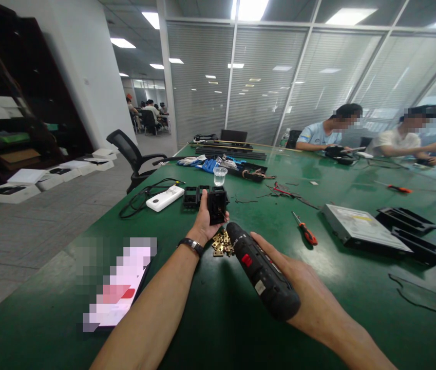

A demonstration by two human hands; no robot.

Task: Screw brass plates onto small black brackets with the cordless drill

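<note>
My left hand (203, 222) grips a small black plastic housing (218, 204) and holds it upright just above the green table (210, 318). My right hand (292, 275) is wrapped around a black cordless screwdriver (261, 271) with a red label, its nose pointing toward the housing. Between the two hands lies a pile of small brass-coloured metal parts (222, 243). Two more black housings (193, 197) sit on the table just behind my left hand.
A white power bank (165, 198) with a black cable, a clear plastic cup (220, 176), a red-handled screwdriver (305, 230), a metal drive unit (364, 227) and black trays (414, 226) lie around. A phone (119, 282) rests near left. Two people sit far right; an office chair (133, 154) stands left.
</note>
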